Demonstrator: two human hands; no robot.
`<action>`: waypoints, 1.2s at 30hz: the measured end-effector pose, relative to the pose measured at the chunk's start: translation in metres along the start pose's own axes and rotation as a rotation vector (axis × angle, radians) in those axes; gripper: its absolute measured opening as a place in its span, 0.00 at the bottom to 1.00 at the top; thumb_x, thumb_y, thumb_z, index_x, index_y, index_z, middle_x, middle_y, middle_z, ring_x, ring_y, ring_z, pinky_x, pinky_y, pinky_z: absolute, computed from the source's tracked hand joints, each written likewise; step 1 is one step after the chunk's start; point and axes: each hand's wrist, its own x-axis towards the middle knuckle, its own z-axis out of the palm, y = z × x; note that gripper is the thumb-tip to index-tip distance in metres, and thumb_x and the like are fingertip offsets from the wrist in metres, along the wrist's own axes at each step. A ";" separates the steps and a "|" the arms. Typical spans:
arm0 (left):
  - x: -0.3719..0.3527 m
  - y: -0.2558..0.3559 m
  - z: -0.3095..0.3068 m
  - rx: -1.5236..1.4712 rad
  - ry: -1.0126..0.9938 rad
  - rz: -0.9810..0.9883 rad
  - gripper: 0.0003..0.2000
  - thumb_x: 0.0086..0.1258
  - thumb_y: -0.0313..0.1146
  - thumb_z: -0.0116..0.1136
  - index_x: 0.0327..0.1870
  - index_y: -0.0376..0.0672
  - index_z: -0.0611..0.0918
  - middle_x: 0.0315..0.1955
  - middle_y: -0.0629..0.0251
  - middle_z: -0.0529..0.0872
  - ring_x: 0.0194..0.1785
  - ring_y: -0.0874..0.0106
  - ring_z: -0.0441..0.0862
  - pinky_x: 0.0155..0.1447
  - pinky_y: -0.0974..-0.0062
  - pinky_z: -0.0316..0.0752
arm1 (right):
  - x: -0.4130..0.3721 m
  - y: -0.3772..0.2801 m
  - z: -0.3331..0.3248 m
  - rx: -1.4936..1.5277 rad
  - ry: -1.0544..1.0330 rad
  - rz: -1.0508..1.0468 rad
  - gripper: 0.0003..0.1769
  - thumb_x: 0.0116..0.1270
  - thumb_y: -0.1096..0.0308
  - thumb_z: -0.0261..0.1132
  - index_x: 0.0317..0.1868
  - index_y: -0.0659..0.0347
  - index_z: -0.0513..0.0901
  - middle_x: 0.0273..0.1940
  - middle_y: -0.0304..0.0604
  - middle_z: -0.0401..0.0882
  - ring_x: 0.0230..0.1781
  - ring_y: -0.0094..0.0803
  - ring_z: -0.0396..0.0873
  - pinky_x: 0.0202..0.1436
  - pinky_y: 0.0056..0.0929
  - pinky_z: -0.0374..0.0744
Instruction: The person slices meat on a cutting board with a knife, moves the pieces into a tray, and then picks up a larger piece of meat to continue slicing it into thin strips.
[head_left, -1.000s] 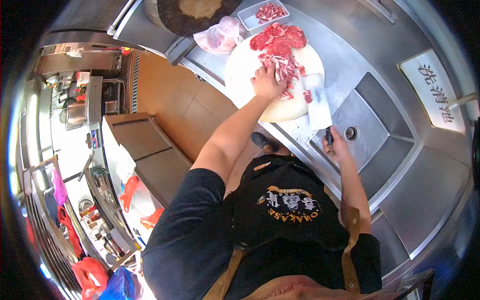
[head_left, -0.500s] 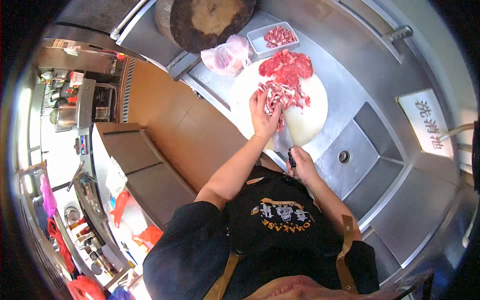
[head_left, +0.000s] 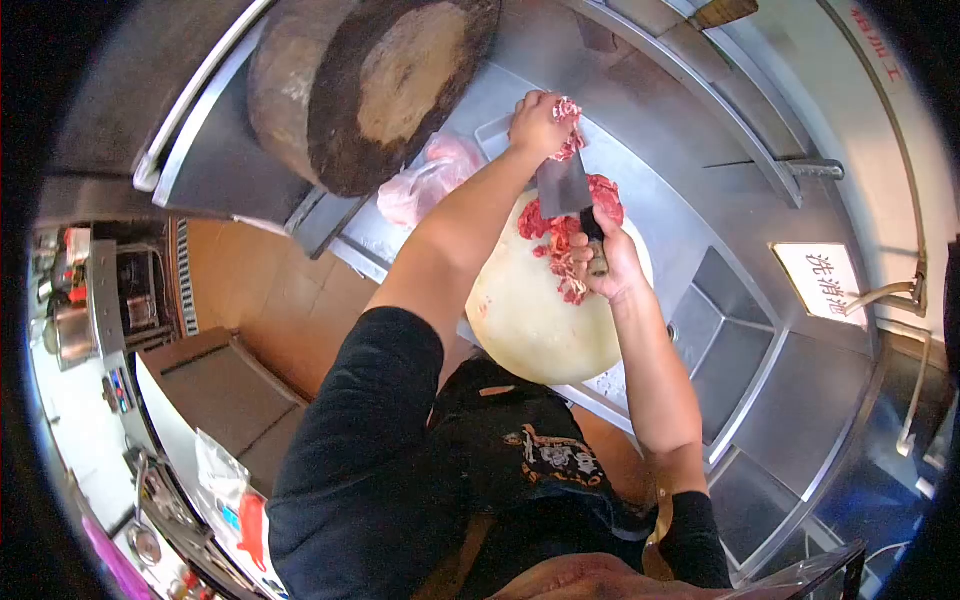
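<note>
My right hand (head_left: 618,258) grips the dark handle of a cleaver (head_left: 565,188), its broad blade pointing away from me. Near the blade's far end, my left hand (head_left: 538,122) is closed on a clump of sliced meat (head_left: 567,113), above the far edge of the board. Under my hands lies a round white cutting board (head_left: 535,335). Red meat (head_left: 605,197) rests on its far part, and loose slices (head_left: 570,285) trail toward the middle. A plastic tray (head_left: 490,132) shows only at one corner; my left hand and arm hide the rest.
Left of the board sits meat in a clear plastic bag (head_left: 432,185). A large round wooden block (head_left: 290,95) stands behind it. To the right is a steel sink (head_left: 735,370), with a white sign (head_left: 818,285) on the wall beyond.
Both hands have moved forward from the board's middle toward the tray, carrying sliced meat and the cleaver. Fewer slices lie on the board. The view has shifted too.
</note>
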 end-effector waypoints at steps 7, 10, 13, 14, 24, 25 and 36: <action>-0.015 -0.040 0.033 0.152 -0.010 0.317 0.20 0.63 0.37 0.68 0.59 0.59 0.88 0.64 0.65 0.81 0.72 0.58 0.72 0.75 0.49 0.62 | -0.043 0.068 -0.045 0.059 0.096 -0.011 0.23 0.84 0.39 0.53 0.49 0.51 0.76 0.25 0.37 0.74 0.16 0.26 0.71 0.18 0.28 0.74; -0.011 -0.048 0.032 0.227 -0.023 0.388 0.15 0.66 0.43 0.67 0.54 0.57 0.89 0.63 0.67 0.82 0.70 0.58 0.74 0.72 0.49 0.63 | -0.068 0.094 -0.062 0.083 0.069 -0.043 0.24 0.85 0.40 0.51 0.47 0.53 0.75 0.24 0.38 0.74 0.15 0.27 0.70 0.18 0.29 0.72; -0.014 -0.042 0.028 0.302 -0.011 0.411 0.18 0.70 0.49 0.65 0.58 0.59 0.89 0.60 0.64 0.85 0.68 0.56 0.77 0.71 0.49 0.67 | -0.089 0.109 -0.066 0.049 0.162 -0.133 0.24 0.84 0.40 0.53 0.46 0.55 0.76 0.24 0.40 0.75 0.15 0.28 0.70 0.18 0.28 0.71; -0.011 -0.047 0.033 0.295 -0.071 0.409 0.21 0.72 0.56 0.62 0.60 0.57 0.88 0.63 0.62 0.84 0.68 0.54 0.76 0.73 0.48 0.65 | -0.097 0.113 -0.077 0.023 0.179 -0.175 0.23 0.84 0.42 0.54 0.47 0.55 0.76 0.24 0.40 0.76 0.15 0.28 0.72 0.17 0.27 0.70; -0.152 0.000 -0.054 -0.139 -0.302 0.185 0.13 0.67 0.34 0.70 0.51 0.44 0.85 0.49 0.53 0.85 0.56 0.51 0.81 0.62 0.53 0.73 | -0.163 0.153 -0.221 -0.155 0.464 -0.316 0.15 0.85 0.51 0.57 0.45 0.52 0.74 0.23 0.39 0.76 0.14 0.28 0.72 0.14 0.25 0.68; -0.214 -0.009 -0.047 -0.076 -0.346 0.263 0.16 0.67 0.37 0.71 0.52 0.44 0.84 0.48 0.56 0.85 0.55 0.54 0.81 0.61 0.53 0.73 | -0.165 0.167 -0.236 -0.136 0.433 -0.321 0.14 0.85 0.51 0.57 0.45 0.52 0.74 0.23 0.39 0.76 0.14 0.28 0.72 0.14 0.25 0.67; -0.306 0.075 -0.009 0.075 -0.073 0.100 0.37 0.60 0.51 0.78 0.68 0.45 0.79 0.65 0.36 0.70 0.66 0.37 0.69 0.72 0.44 0.66 | -0.135 0.175 -0.224 -0.477 0.148 -0.150 0.13 0.85 0.56 0.60 0.58 0.53 0.80 0.26 0.36 0.77 0.17 0.24 0.73 0.19 0.23 0.70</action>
